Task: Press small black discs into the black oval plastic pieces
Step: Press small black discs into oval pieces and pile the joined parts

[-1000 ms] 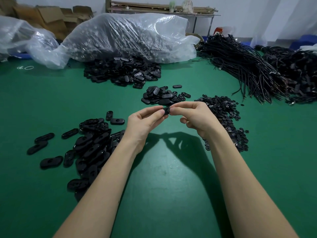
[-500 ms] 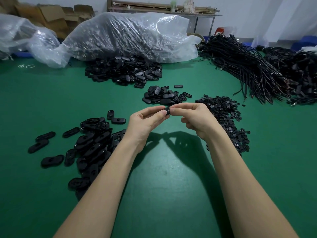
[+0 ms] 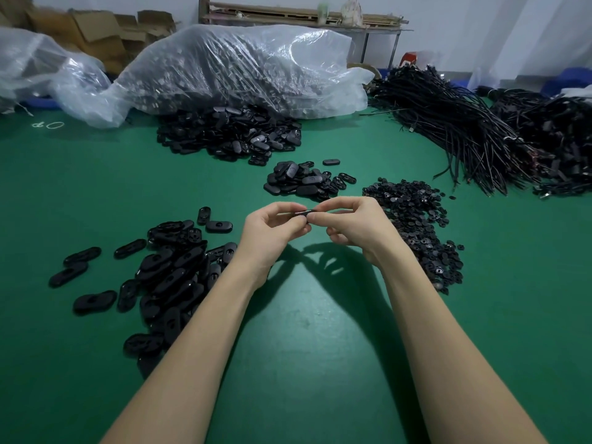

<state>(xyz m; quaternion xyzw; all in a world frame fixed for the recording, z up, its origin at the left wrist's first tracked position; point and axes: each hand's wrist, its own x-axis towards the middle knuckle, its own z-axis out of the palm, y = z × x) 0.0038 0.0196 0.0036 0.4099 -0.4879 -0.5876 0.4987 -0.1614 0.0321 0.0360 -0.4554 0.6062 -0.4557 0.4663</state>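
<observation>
Since a second ago the hands have barely shifted; the piece between them now shows more of its thin edge, and the left fingers have curled closer round it.

Oval piece (image 3: 301, 213): held in the air above the mat, edge-on to the camera, pinched at both ends. Left hand (image 3: 272, 230) grips its left end, fingers curled under, thumb on top. Right hand (image 3: 355, 224) pinches the right end between thumb and forefinger, other fingers folded. Whether a disc sits under those fingertips cannot be told.

Step, by my reading: seating a disc into the oval. Next move calls for firm thumb pressure square to the recess, then dropping the finished piece aside.

Outward: done-looking ovals (image 3: 166, 274) heaped near left, smooth matte plastic, rounded ends, a round recess in each. Smaller oval heap (image 3: 301, 182) just beyond the hands. Discs (image 3: 416, 225) beside the right wrist, small, flat, holed. Green mat (image 3: 304, 331), faintly scuffed. Far back: crinkled clear bag (image 3: 243, 68), black cords (image 3: 448, 123) in bundles.
</observation>
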